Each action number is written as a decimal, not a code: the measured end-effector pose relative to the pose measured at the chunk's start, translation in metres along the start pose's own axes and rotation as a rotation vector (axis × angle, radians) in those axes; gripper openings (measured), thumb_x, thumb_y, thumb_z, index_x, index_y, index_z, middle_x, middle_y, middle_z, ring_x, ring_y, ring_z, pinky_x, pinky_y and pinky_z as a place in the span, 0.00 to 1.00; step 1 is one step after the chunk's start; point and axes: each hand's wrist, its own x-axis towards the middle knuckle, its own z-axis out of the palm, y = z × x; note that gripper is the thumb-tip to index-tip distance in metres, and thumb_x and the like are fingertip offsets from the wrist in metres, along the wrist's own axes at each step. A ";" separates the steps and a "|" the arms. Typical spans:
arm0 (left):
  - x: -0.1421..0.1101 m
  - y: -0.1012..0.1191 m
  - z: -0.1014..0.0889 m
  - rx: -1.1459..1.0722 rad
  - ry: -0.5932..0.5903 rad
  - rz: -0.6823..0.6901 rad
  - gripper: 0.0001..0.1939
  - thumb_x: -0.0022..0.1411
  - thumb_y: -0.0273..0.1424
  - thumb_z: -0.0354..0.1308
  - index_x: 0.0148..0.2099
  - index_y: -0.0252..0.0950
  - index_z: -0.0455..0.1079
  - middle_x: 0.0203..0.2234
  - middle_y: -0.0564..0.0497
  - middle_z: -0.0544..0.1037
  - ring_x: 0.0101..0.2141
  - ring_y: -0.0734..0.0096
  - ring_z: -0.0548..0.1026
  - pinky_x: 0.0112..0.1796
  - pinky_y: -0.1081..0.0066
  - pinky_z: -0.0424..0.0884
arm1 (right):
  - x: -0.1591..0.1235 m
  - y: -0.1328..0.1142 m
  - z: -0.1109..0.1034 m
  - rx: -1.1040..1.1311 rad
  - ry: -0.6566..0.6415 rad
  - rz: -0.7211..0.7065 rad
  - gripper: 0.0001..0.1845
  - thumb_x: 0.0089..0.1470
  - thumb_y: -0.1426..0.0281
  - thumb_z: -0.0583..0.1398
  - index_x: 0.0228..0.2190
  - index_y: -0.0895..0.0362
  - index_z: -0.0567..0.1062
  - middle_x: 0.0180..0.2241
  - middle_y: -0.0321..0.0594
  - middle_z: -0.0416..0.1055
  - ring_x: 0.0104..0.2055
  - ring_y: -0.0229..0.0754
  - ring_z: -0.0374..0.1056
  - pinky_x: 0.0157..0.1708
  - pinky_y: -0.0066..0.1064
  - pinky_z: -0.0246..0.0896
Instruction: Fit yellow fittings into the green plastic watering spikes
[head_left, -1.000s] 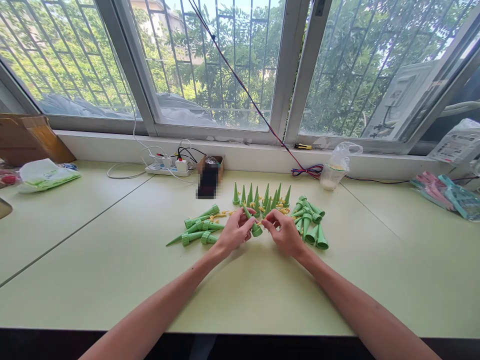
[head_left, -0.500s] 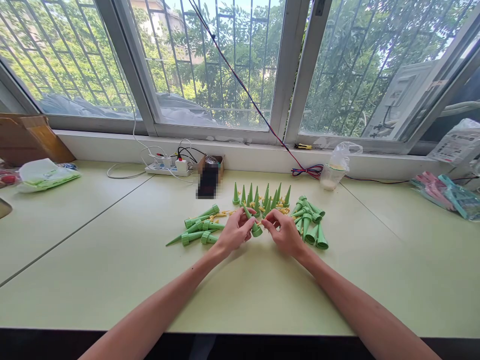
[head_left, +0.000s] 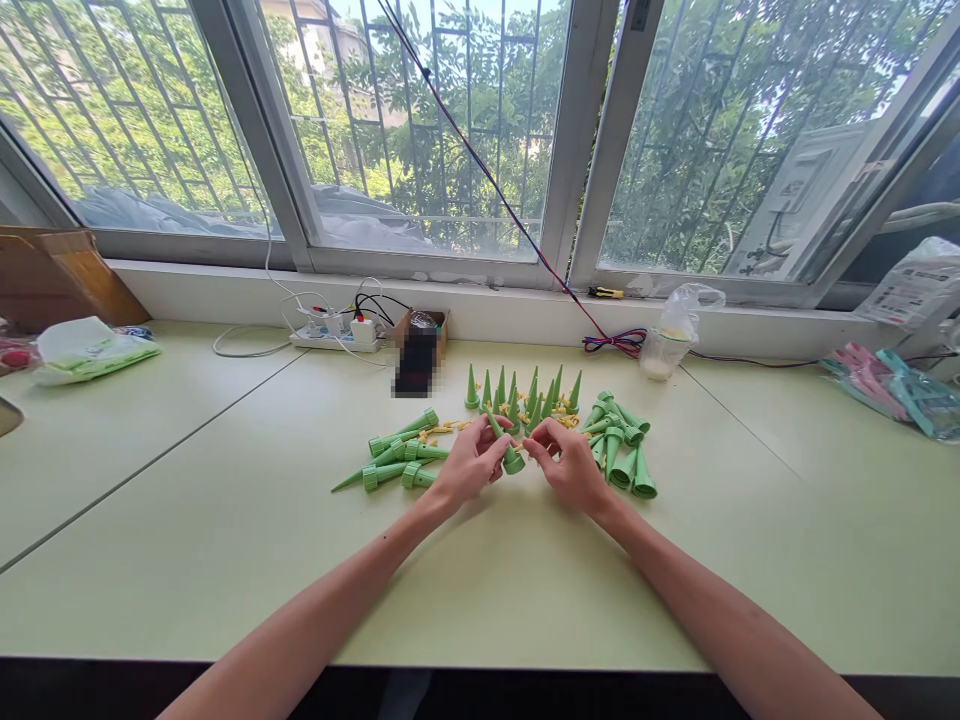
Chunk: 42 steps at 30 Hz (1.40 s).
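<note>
Green cones (head_left: 471,386) stand point up on the surface (head_left: 480,590), with yellow bits (head_left: 568,422) among them. In front, the left hand (head_left: 474,462) grips one more cone (head_left: 513,461), tilted, wide end down. The right hand (head_left: 567,466) pinches a small yellow piece (head_left: 520,447) at its side; I cannot tell if they touch. A left pile (head_left: 390,473) and a right pile (head_left: 613,438) of cones lie beside the hands.

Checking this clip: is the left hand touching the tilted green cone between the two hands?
Touching. The head view shows the left hand holding the tilted green cone, its thumb and fingers closed against the sides.
</note>
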 end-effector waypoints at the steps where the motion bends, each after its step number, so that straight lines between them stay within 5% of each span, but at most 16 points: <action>1: 0.000 0.000 0.000 -0.001 0.001 -0.001 0.15 0.59 0.40 0.58 0.43 0.35 0.63 0.21 0.58 0.65 0.17 0.82 0.60 0.17 0.78 0.58 | 0.000 0.000 0.000 0.000 -0.001 0.001 0.12 0.60 0.62 0.56 0.28 0.56 0.67 0.25 0.37 0.70 0.24 0.37 0.63 0.23 0.28 0.56; 42: 0.000 -0.001 0.001 -0.020 -0.009 0.025 0.15 0.59 0.40 0.58 0.43 0.36 0.63 0.26 0.55 0.69 0.19 0.81 0.61 0.17 0.79 0.57 | 0.000 0.000 0.000 -0.006 0.003 0.002 0.13 0.60 0.63 0.56 0.25 0.55 0.65 0.21 0.33 0.63 0.21 0.36 0.57 0.22 0.28 0.51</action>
